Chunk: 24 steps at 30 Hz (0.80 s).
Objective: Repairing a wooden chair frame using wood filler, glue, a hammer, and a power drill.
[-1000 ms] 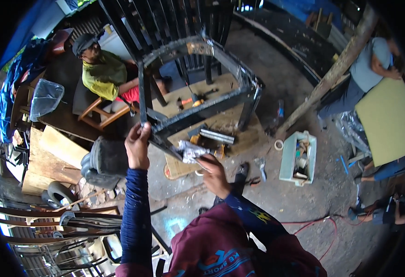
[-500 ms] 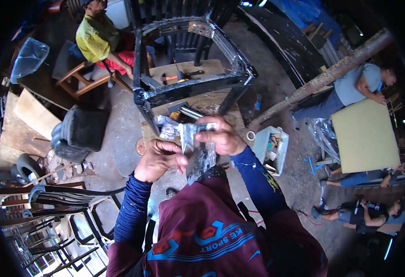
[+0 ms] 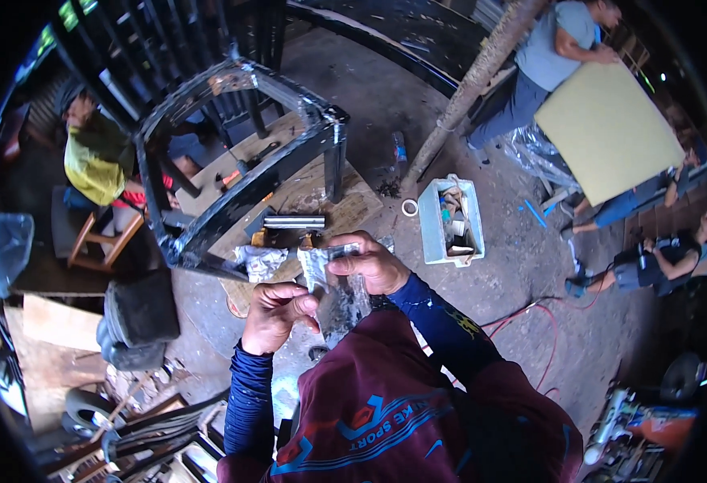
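Observation:
My right hand (image 3: 367,264) is closed on a crumpled white rag or paper (image 3: 315,266) with dark marks. Below it hangs a flat, grey-smeared sheet (image 3: 340,310), partly see-through, its material unclear. The fingers and thumb of my left hand (image 3: 275,315) pinch together at the sheet's left edge; the exact hold is partly hidden. Just beyond my hands, a second crumpled whitish cloth (image 3: 261,262) lies on a wooden board (image 3: 352,200), beside silver metal bars (image 3: 293,221). A worn black chair frame (image 3: 249,189) without a seat stands over the board.
To the right are a pale bin (image 3: 428,229) of odds and ends, a tape roll (image 3: 410,208) and a slanting post (image 3: 470,88). A person in grey (image 3: 559,40) leans at a yellowish panel (image 3: 607,129). Someone in yellow (image 3: 96,165) sits at left. A red hose (image 3: 551,330) crosses the floor.
The view has turned, so the chair frame and the person in yellow sit farther left and the bin nearer. Both hands stay together around the rag and the smeared sheet.

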### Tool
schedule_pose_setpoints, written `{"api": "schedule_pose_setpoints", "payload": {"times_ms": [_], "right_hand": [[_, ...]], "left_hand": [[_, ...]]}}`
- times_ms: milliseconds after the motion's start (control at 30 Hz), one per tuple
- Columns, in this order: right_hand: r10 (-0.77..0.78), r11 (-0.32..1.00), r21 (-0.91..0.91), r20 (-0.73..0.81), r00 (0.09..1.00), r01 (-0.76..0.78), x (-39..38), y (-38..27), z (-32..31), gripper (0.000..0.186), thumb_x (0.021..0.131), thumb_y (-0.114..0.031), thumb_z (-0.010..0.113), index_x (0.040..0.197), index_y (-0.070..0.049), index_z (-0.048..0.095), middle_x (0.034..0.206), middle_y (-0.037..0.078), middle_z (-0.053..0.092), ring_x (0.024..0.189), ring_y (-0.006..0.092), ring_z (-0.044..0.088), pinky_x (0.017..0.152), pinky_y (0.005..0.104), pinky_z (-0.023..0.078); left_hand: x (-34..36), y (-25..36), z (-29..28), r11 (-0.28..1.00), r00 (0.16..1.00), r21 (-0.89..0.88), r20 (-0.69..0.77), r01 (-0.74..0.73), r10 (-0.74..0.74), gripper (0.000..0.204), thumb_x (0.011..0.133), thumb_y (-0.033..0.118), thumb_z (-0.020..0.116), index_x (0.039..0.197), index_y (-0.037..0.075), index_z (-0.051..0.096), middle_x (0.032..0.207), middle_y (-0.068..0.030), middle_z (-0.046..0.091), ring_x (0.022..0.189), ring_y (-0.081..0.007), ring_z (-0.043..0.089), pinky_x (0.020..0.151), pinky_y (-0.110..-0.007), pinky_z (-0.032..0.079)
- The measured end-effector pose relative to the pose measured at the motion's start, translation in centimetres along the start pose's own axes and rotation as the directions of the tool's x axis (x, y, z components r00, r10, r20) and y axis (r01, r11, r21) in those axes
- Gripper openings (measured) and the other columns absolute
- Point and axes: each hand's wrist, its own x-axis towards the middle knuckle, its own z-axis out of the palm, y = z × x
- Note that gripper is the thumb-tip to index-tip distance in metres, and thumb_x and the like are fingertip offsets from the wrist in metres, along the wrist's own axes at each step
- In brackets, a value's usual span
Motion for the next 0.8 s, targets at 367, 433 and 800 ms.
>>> {"api": "schedule_pose_setpoints", "payload": {"times_ms": [367, 433, 800], "right_hand": [[-0.274, 0.816, 0.251, -0.625, 0.731, 0.521, 4.1, 1.5, -9.7, 0.021, 0.091, 0.001, 0.067, 0.112, -0.002, 0.065, 0.105, 0.004, 0.068, 0.097, 0.0125, 0.064, 0.086, 0.0287, 0.051], [-0.468, 0.853, -0.140, -0.631, 0.618, 0.503, 6.1, 2.0, -9.8, 0.024, 0.090, 0.001, 0.068, 0.114, -0.001, 0.066, 0.106, 0.006, 0.068, 0.097, 0.0137, 0.064, 0.086, 0.0290, 0.051], [-0.876, 0.457, -0.890, -0.447, 0.184, 0.014, 15.5, 3.0, -2.8, 0.077, 0.072, 0.011, 0.059, 0.146, -0.002, 0.046, 0.131, 0.022, 0.047, 0.116, 0.0407, 0.046, 0.098, 0.0491, 0.039]], "left_hand": [[13.3, 9.8, 3.6, 0.771, 0.906, 0.634, -0.295, -0.051, 0.303, 0.050, 0.105, 0.043, 0.053, 0.067, 0.011, 0.045, 0.055, 0.0022, 0.036, 0.047, -0.0085, 0.034, 0.046, -0.026, 0.025], [15.0, 11.7, 2.9, 0.633, 0.901, 0.770, -0.217, -0.077, 0.375, 0.055, 0.105, 0.043, 0.054, 0.063, 0.010, 0.043, 0.054, 0.0021, 0.036, 0.048, -0.0085, 0.035, 0.048, -0.027, 0.027], [18.8, 11.2, -0.9, -0.037, 0.951, 0.985, 0.170, -0.166, 0.257, 0.060, 0.086, 0.011, 0.080, 0.137, -0.008, 0.054, 0.120, -0.0225, 0.069, 0.106, -0.0226, 0.068, 0.091, -0.031, 0.052]]}}
